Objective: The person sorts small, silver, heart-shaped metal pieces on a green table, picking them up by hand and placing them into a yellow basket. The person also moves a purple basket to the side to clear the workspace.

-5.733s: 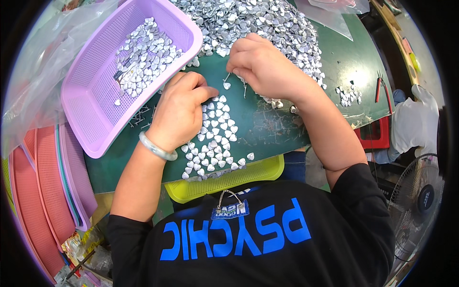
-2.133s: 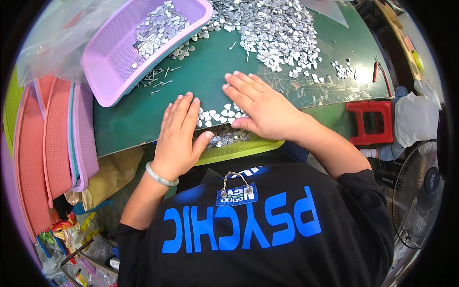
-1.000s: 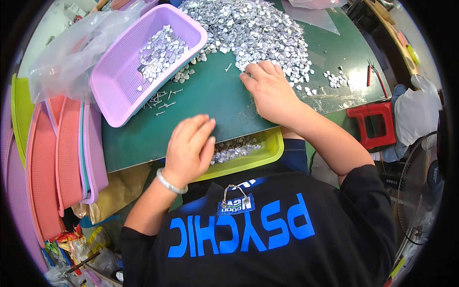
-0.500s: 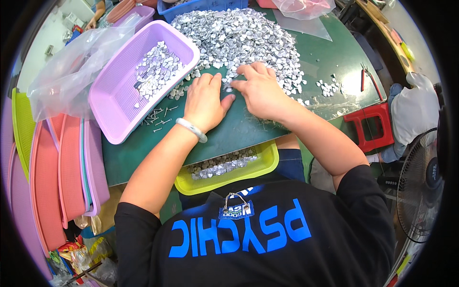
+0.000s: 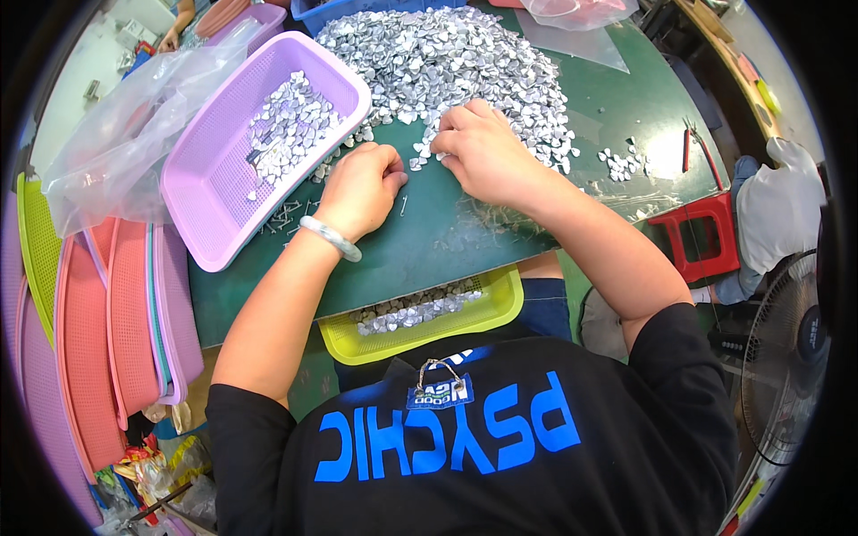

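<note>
My left hand [image 5: 362, 186], a bangle on its wrist, rests on the green table with fingers curled and thumb close to the forefinger; what it may hold is hidden. A single thin metal pin [image 5: 403, 206] lies just beside it. My right hand [image 5: 487, 152] is bent in a pinch at the near edge of a large heap of small silver heart-shaped pieces [image 5: 438, 67]. A few loose hearts [image 5: 416, 163] lie by its fingertips, which hide whatever is between them. Left of my left hand, a lilac basket [image 5: 201, 192] with more hearts sits tilted.
More pins [image 5: 284, 214] lie under the lilac basket's edge. A lime-green basket [image 5: 420, 342] of hearts sits below the table edge. On the right are a small group of hearts [image 5: 623, 163], red-handled pliers [image 5: 704, 156], a red stool [image 5: 693, 234] and a fan [image 5: 786, 348]. Stacked baskets [image 5: 134, 313] stand left.
My left hand has drawn left and its fingers have curled in. My right hand's fingers have closed together at the heap's edge. A pin now shows on the table between the hands.
</note>
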A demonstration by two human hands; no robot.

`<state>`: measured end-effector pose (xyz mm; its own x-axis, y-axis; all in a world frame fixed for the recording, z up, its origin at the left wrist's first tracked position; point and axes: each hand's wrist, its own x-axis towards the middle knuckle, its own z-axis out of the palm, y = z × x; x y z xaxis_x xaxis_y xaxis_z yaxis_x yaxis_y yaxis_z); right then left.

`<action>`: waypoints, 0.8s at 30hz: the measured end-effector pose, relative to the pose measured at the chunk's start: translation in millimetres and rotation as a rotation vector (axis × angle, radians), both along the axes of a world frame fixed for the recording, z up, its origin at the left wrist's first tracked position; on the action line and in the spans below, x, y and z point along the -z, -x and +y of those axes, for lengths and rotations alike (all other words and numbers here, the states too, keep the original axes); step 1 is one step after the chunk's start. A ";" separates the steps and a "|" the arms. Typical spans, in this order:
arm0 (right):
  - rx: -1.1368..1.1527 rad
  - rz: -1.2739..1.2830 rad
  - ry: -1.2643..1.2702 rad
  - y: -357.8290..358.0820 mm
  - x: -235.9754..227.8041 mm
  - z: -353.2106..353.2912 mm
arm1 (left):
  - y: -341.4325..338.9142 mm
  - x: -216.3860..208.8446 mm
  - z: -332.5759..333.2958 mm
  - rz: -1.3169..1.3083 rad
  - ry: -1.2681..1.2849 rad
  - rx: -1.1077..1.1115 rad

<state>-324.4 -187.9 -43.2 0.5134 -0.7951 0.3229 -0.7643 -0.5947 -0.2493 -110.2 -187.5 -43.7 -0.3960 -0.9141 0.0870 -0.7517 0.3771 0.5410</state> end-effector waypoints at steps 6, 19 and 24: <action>-0.126 0.045 0.038 -11.1 -0.2 -3.3 | -9.8 -8.9 11.8 0.018 0.008 0.130; -0.035 0.148 0.066 -22.8 10.2 -5.3 | -55.2 2.6 62.2 -0.154 0.355 0.047; -0.296 -0.052 -0.008 -30.1 8.3 3.7 | -92.5 3.0 71.9 -0.251 0.406 -0.112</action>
